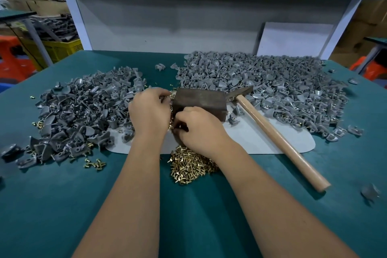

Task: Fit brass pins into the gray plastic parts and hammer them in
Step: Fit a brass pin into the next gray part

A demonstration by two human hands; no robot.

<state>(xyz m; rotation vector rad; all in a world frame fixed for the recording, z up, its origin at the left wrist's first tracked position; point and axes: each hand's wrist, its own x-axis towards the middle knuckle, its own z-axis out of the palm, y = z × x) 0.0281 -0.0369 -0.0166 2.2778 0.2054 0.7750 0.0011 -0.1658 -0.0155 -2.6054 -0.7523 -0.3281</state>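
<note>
A heap of brass pins (189, 165) lies on the green table (62, 195) just below my hands. My left hand (149, 111) is curled at the left end of a dark wooden block (199, 99), its fingertips holding something small that I cannot make out. My right hand (199, 130) sits in front of the block with fingers curled, pinching among the pins; what it pinches is hidden. Gray plastic parts form one pile on the left (83, 111) and a larger pile at the back right (261, 84). A wooden-handled hammer (278, 136) lies to the right of the block.
A pale mat (251, 140) lies under the block and the hammer. Loose pins (95, 163) and stray gray parts (369, 191) are scattered on the table. A white shelf frame (188, 16) stands behind. A yellow crate (56, 48) sits off the table at the left.
</note>
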